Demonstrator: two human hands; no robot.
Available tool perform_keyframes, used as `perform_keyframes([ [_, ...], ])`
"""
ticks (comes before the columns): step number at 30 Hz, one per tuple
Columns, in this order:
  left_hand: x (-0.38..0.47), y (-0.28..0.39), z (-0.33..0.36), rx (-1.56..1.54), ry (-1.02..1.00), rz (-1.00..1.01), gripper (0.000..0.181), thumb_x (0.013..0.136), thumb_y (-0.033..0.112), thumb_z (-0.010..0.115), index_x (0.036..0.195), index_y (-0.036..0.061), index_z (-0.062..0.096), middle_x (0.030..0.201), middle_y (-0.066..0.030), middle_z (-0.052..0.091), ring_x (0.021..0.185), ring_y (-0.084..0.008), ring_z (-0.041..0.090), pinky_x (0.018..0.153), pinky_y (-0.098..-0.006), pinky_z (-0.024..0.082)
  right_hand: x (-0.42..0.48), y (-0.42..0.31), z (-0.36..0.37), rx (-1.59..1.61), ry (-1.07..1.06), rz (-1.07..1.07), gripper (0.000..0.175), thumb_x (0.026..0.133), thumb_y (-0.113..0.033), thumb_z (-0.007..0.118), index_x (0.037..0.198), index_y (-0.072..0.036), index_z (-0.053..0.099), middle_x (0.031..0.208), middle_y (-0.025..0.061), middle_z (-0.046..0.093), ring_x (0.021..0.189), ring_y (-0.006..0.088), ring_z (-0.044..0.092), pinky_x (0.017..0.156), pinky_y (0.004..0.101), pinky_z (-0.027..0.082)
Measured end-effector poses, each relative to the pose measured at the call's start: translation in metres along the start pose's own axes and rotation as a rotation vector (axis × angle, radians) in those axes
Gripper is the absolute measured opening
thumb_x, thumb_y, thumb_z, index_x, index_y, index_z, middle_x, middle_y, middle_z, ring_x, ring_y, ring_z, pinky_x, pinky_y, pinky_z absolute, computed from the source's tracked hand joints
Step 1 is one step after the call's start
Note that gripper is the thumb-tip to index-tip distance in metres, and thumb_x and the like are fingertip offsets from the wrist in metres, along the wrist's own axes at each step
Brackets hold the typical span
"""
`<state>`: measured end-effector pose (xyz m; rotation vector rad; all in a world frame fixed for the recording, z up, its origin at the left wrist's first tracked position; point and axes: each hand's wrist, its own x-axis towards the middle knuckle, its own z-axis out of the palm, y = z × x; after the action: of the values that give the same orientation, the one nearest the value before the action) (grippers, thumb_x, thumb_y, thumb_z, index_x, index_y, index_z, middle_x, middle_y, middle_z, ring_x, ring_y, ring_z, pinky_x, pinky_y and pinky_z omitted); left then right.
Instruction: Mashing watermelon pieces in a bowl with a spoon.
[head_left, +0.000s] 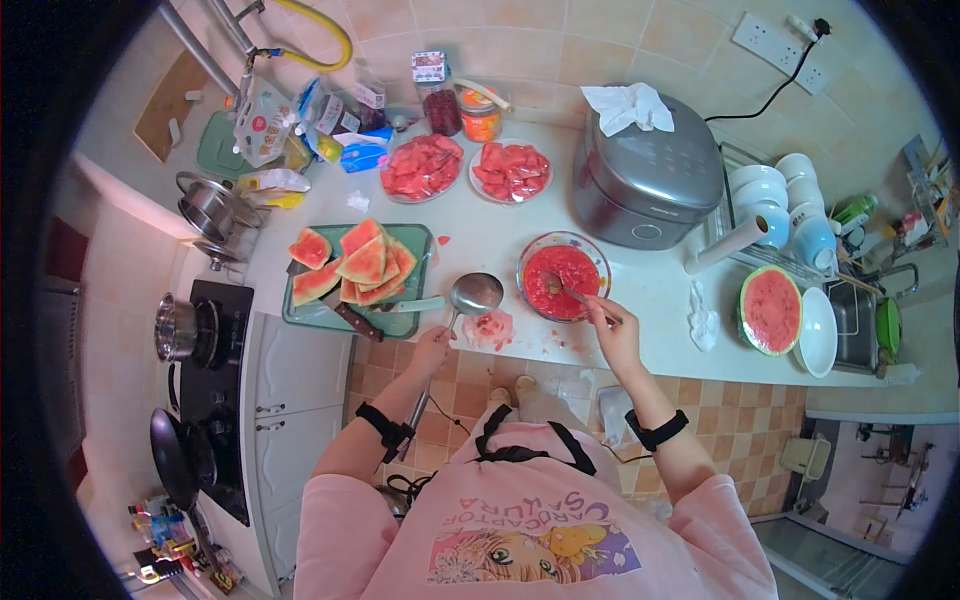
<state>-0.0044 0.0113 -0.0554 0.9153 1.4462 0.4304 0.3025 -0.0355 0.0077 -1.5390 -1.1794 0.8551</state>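
My left hand (433, 350) grips the handle of a metal ladle (477, 293), its bowl held over the counter edge beside a red wet patch. In my right hand (613, 330) is a metal spoon (581, 298), its tip in red watermelon pulp (564, 279) inside a patterned glass bowl (523, 259). Left of the ladle, a green cutting board (416, 238) bears watermelon rind pieces (382, 259), a knife with a brown handle (360, 321) and another with a pale green handle (420, 305). Behind stand two plates of wrapped watermelon pieces (422, 166) (511, 171).
A grey rice cooker (647, 176) stands behind the glass bowl. At right are a cut watermelon half (771, 310), a white bowl (816, 332), a dish rack with bowls and a sink (856, 330). A black stove (217, 435) with pans is at left.
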Motion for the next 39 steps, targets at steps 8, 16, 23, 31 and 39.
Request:
perform_keyframes([
  [8, 0.006, -0.012, -0.004, 0.013, 0.000, 0.064, 0.019, 0.091, 0.026, 0.042, 0.083, 0.0119, 0.051, 0.053, 0.0057, 0.032, 0.040, -0.0043, 0.028, 0.035, -0.0205, 0.021, 0.006, 0.014, -0.004, 0.392, 0.055, 0.203, 0.025, 0.088, -0.014, 0.051, 0.096, 0.008, 0.059, 0.080, 0.0125, 0.064, 0.067, 0.0127, 0.060, 0.061, 0.0222, 0.049],
  [16, -0.004, -0.002, 0.002, 0.039, 0.012, 0.011, 0.018, 0.091, 0.026, 0.042, 0.082, 0.0126, 0.051, 0.054, 0.0066, 0.032, 0.041, -0.0040, 0.028, 0.036, -0.0200, 0.020, -0.007, 0.000, -0.011, 0.324, 0.075, 0.215, 0.024, 0.087, -0.013, 0.052, 0.097, 0.007, 0.059, 0.080, 0.0112, 0.064, 0.069, 0.0120, 0.059, 0.063, 0.0221, 0.049],
  [23, 0.001, -0.003, 0.003, 0.004, -0.022, 0.034, 0.019, 0.090, 0.023, 0.042, 0.082, 0.0097, 0.053, 0.056, 0.0028, 0.039, 0.040, -0.0061, 0.033, 0.034, -0.0211, 0.025, -0.016, -0.007, -0.013, 0.015, -0.056, -0.035, 0.019, 0.083, -0.011, 0.056, 0.097, 0.000, 0.062, 0.086, 0.0106, 0.064, 0.075, 0.0153, 0.061, 0.069, 0.0251, 0.047],
  [31, 0.005, -0.010, 0.003, 0.063, -0.003, 0.080, 0.017, 0.091, 0.025, 0.042, 0.085, 0.0111, 0.051, 0.053, 0.0064, 0.033, 0.041, -0.0036, 0.030, 0.036, -0.0194, 0.021, -0.013, -0.010, -0.010, -0.148, -0.048, -0.136, 0.018, 0.082, -0.011, 0.056, 0.096, -0.003, 0.063, 0.089, 0.0145, 0.064, 0.082, 0.0221, 0.061, 0.072, 0.0289, 0.047],
  [39, -0.010, -0.002, 0.007, -0.012, 0.017, 0.021, 0.019, 0.090, 0.024, 0.042, 0.082, 0.0101, 0.053, 0.053, 0.0043, 0.035, 0.040, -0.0056, 0.031, 0.034, -0.0218, 0.023, -0.009, 0.003, -0.010, 0.066, -0.047, -0.002, 0.018, 0.084, -0.011, 0.054, 0.096, 0.000, 0.062, 0.086, 0.0098, 0.065, 0.076, 0.0144, 0.061, 0.069, 0.0249, 0.048],
])
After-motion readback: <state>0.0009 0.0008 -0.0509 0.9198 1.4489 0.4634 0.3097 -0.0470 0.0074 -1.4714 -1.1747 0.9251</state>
